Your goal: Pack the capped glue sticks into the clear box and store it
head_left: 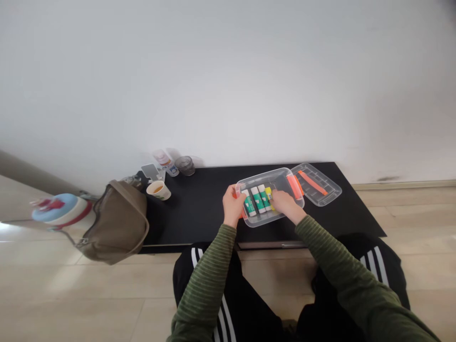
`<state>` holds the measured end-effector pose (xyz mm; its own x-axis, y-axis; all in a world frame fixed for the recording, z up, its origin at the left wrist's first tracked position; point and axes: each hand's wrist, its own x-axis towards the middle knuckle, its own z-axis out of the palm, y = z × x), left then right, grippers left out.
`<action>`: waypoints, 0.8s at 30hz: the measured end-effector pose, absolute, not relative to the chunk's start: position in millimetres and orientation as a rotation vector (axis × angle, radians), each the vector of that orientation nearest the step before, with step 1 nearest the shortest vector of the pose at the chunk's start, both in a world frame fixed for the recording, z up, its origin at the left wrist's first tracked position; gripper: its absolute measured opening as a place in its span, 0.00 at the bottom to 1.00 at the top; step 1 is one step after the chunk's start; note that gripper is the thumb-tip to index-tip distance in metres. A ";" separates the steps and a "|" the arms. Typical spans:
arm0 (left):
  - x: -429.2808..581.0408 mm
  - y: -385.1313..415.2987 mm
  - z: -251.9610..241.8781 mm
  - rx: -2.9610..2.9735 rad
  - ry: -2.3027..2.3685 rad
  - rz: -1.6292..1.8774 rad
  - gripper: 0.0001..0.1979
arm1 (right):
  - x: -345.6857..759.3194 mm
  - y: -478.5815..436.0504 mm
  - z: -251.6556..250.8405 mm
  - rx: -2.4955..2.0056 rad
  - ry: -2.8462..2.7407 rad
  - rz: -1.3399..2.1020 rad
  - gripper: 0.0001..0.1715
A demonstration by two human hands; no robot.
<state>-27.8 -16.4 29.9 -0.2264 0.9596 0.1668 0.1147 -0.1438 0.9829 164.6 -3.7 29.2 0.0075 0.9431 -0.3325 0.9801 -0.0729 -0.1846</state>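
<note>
My left hand (233,205) grips the left end of a clear plastic box (270,173), beside its orange latch (236,191). Inside the box lie several white glue sticks with green labels (257,199), side by side. My right hand (285,205) reaches over the box, its fingertips on or just against a yellow glue stick (268,194). Its grip is hidden by the fingers. The box's clear lid (329,190) lies open to the right, with an orange strip (312,183) along it.
The box sits on a low black tabletop (199,204) against a white wall. At the back left stand a paper cup with amber liquid (157,190), a dark glass (185,166) and a spray can (164,161). An olive bag (117,223) and a blue-topped bottle (59,211) hang left.
</note>
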 end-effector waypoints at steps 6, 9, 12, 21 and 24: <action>-26.2 -16.9 30.3 1.306 1.362 1.451 0.15 | 166.1 -7.0 27.0 2.100 2.081 -0.572 0.15; -24.5 -18.6 31.7 1.341 1.355 1.441 0.15 | 166.0 -9.5 28.1 2.092 2.076 -0.573 0.14; -23.3 -19.5 33.2 1.363 1.365 1.434 0.15 | 165.2 -14.2 33.2 2.110 2.104 -0.536 0.13; -27.1 -4.8 26.9 1.296 1.367 1.393 0.15 | 208.1 -56.7 35.6 2.128 3.113 0.337 0.15; -27.5 2.2 25.7 1.256 1.379 1.386 0.14 | 248.0 -57.7 27.9 2.240 3.148 0.583 0.13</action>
<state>-27.5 2.2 25.7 -0.1920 0.9752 0.1099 0.1052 -0.0909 0.9903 248.0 -57.7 27.9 -0.1553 0.6913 0.7057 0.8982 0.3961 -0.1904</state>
